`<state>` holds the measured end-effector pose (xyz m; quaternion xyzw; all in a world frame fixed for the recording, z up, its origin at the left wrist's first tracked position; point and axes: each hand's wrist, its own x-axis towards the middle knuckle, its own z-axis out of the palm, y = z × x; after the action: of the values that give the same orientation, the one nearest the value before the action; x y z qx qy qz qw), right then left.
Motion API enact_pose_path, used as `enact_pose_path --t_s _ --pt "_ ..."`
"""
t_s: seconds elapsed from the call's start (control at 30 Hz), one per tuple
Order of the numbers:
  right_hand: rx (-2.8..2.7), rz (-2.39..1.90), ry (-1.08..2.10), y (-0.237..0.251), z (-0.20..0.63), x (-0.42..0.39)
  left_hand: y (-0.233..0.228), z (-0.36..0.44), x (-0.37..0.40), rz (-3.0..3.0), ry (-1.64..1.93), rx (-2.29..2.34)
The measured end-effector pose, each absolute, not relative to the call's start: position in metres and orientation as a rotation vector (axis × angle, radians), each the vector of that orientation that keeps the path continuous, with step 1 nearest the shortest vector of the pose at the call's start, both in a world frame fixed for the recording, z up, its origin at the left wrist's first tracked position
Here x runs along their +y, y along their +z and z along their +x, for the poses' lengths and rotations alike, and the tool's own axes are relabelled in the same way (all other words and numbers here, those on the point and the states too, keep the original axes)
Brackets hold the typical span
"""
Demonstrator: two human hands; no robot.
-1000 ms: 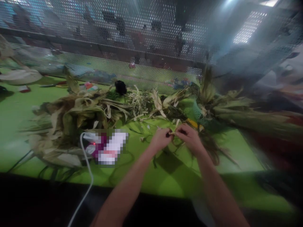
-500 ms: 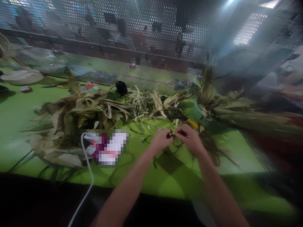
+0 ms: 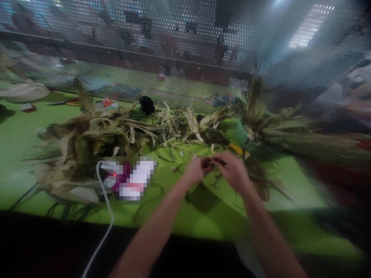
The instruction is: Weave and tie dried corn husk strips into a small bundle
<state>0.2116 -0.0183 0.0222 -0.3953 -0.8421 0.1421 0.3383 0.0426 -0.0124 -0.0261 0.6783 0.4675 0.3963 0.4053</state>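
Two hands meet over the green table (image 3: pixel 26 135) in the head view, a little right of centre and near the front edge. The left hand (image 3: pixel 196 169) and the right hand (image 3: pixel 233 172) come together fingertip to fingertip, and between them sits a small dark strand of plant fibre (image 3: pixel 213 162), thin and partly hidden. Both sets of fingers are curled in and pinch this strand, the left from its left end and the right from its right end. Its long axis runs roughly left to right, from one hand's fingertips to the other's, so neither hand is clearly nearer; each closes on its own end. The strand is held just above the table, in front of the heap of dried husks and leaves (image 3: pixel 95 135) that stretches across the far half of the surface. Loose fibres lie on the table under and just right of the right hand. To the left, a white cable (image 3: pixel 108 216) runs from the near edge up to a blurred object beside the heap. A small black object (image 3: pixel 147 104) sits at the far side, against the perforated metal screen (image 3: pixel 174 46)
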Motion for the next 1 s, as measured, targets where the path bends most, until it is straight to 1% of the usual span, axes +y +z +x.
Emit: enact_pose_path --t_s 0.2,0.27,0.37,0.47,0.57,0.77,0.87,1.0 --pt "-2.24 -1.028 0.362 0.018 0.205 -0.022 -0.034 0.045 -0.011 1.841 0.878 1.198" --pt "-2.21 -1.023 0.399 0.019 0.204 -0.023 -0.036 0.047 -0.011 1.727 0.924 1.106" --pt "-1.993 -1.038 0.444 0.022 0.207 -0.021 -0.036 0.049 -0.009 1.48 0.998 0.948" --pt "-1.839 -1.081 0.409 0.024 0.212 -0.015 -0.031 0.049 -0.007 1.436 0.985 0.998" --pt "-1.889 -1.083 0.39 0.021 0.214 -0.01 -0.028 0.048 -0.006 1.508 0.935 1.073" --pt "-1.939 -1.073 0.432 0.01 0.207 -0.009 -0.035 0.05 -0.007 1.494 0.956 0.998" --pt "-1.981 -1.05 0.424 0.01 0.205 -0.012 -0.037 0.052 -0.006 1.319 0.99 0.964" --pt "-1.842 -0.987 0.367 0.017 0.203 -0.018 -0.035 0.051 -0.004 0.83 1.215 0.89"
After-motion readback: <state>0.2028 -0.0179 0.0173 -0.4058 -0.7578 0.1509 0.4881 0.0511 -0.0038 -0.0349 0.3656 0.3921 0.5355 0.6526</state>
